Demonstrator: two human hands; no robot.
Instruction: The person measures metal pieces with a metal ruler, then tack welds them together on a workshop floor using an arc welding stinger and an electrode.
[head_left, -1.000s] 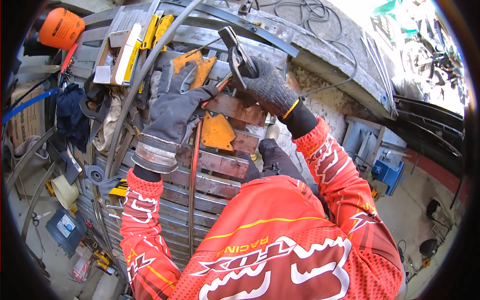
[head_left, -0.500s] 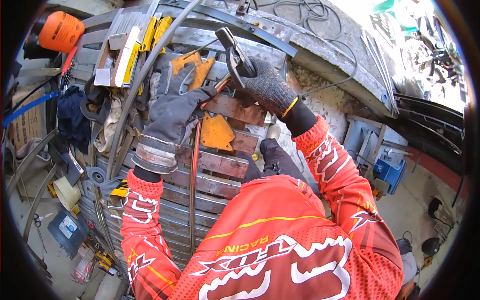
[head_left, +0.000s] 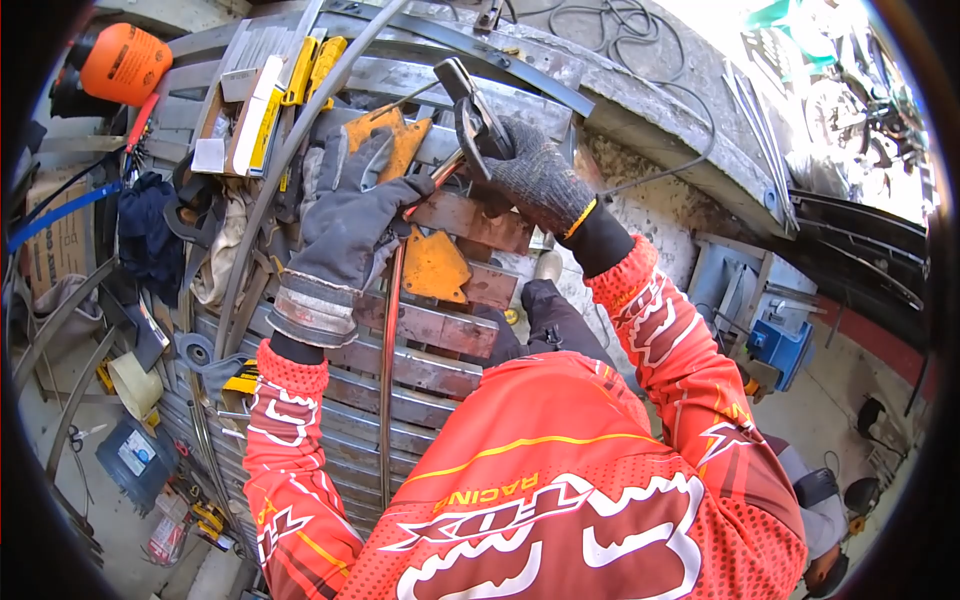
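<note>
My left hand (head_left: pixel 345 225), in a grey leather work glove, closes round long thin reddish-brown metal rods (head_left: pixel 388 370) running down the slatted metal bench (head_left: pixel 430 320). My right hand (head_left: pixel 540 175), in a dark knit glove, grips a black clamp-like tool (head_left: pixel 472 105) that resembles a welding electrode holder. A thin rod (head_left: pixel 412 95) shows beside the tool's upper end. Near the left hand's fingers lies an orange metal plate (head_left: pixel 435 265), with a second orange plate (head_left: pixel 400 145) farther back. Another grey glove (head_left: pixel 345 150) appears to rest beside that one.
An orange container (head_left: pixel 125 65) stands at the back left, by an open box (head_left: pixel 235 120) and yellow tools (head_left: pixel 315 70). A long curved bar (head_left: pixel 270 170) crosses the bench. Cables (head_left: pixel 640 40) lie behind; a blue vise-like device (head_left: pixel 778 350) is right. Another person (head_left: pixel 815 490) appears lower right.
My hands, the rods and the tool hold nearly the same place. At the lower right, more of the other person has come into view.
</note>
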